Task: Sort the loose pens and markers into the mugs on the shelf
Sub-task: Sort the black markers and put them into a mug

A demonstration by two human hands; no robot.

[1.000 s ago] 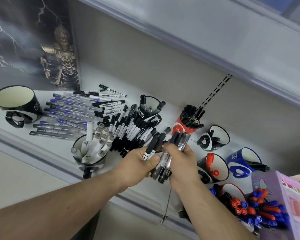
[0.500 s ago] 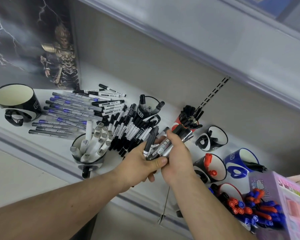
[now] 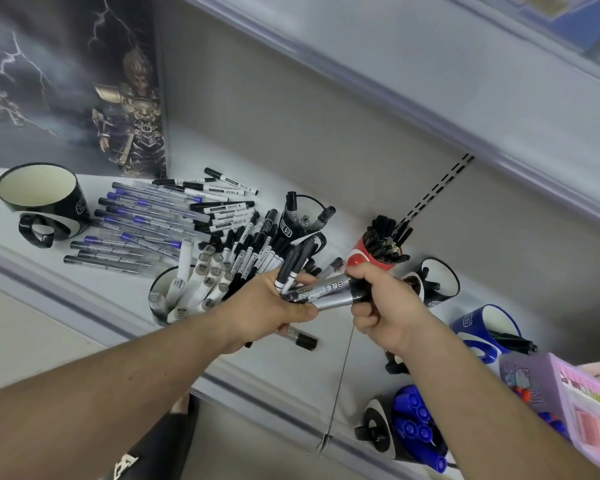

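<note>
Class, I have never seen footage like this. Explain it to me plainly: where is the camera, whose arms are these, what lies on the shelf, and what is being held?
There is no machine: these are a person's two bare arms, filmed by a wide-angle camera on their head looking forward and down. That is why the shelf looks tilted.

On the shelf lie loose pens and a heap of black-capped markers. Mugs stand about: an empty black mug, one full of grey markers, a red mug of black markers, and one with blue-capped markers near the front edge.

The left hand grips thin markers, and both hands hold a bundle of thick board markers, the right hand gripping its other end.
</note>
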